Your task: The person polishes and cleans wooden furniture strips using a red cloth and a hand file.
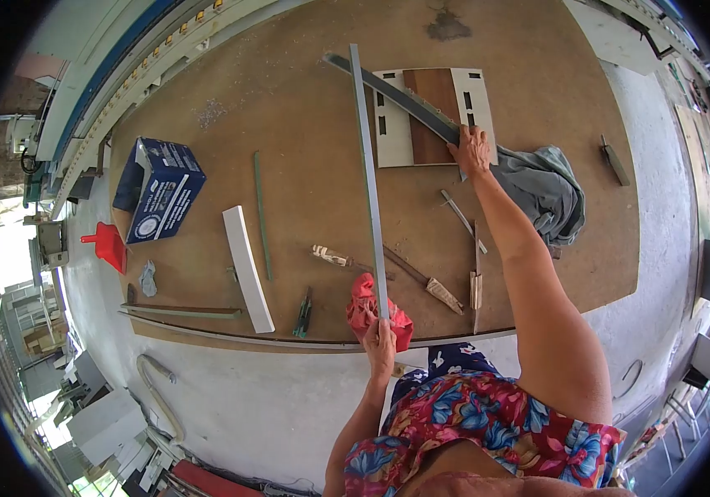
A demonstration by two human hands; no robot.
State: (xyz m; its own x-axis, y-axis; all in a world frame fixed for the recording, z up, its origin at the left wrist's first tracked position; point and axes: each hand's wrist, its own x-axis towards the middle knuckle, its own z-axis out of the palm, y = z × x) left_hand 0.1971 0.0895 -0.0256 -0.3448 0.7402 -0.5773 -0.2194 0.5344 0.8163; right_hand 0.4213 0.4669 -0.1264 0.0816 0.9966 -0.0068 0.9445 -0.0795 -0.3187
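Observation:
My left hand [380,344] is closed around the near end of a long, thin grey strip [366,157], which stretches far across the table. A crumpled red cloth [361,300] lies beside that hand, partly behind the strip. My right hand [472,151] grips the near end of a dark grey bar [404,99]. This bar slants over a white panel with slots [391,149] and a brown middle band [433,149], and its far part passes by the strip. Close to my right forearm is a bunched grey cloth [541,195].
Two wooden-handled tools [443,293] lie near the middle of the brown tabletop [288,108]. A white board [247,269], a green strip [260,215], a blue box [164,190] and a red dustpan-like object [109,247] are at the left. A dark-handled tool [614,161] rests far right.

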